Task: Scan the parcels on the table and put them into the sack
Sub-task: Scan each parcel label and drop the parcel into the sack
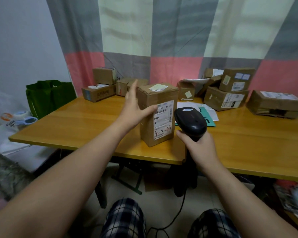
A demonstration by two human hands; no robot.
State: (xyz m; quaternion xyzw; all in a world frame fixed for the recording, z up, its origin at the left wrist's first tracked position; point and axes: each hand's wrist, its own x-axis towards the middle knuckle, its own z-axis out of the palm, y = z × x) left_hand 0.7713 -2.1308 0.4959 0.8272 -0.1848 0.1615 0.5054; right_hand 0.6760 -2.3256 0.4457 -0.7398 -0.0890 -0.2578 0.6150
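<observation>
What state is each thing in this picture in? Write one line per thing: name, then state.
Tall box, upright on the table, label facing the camera.
Scanner, held up, head beside the label.
Left hand, open, flat against the box's side.
Right hand, wrapped round the scanner's handle.
Green bag, standing past the table's left end.
Back boxes, closed, some stacked.

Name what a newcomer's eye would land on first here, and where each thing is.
The upright cardboard parcel stands at the table's near edge, steadied by the left hand. Right beside it, the right hand grips a black scanner. More parcels line the far edge.
</observation>
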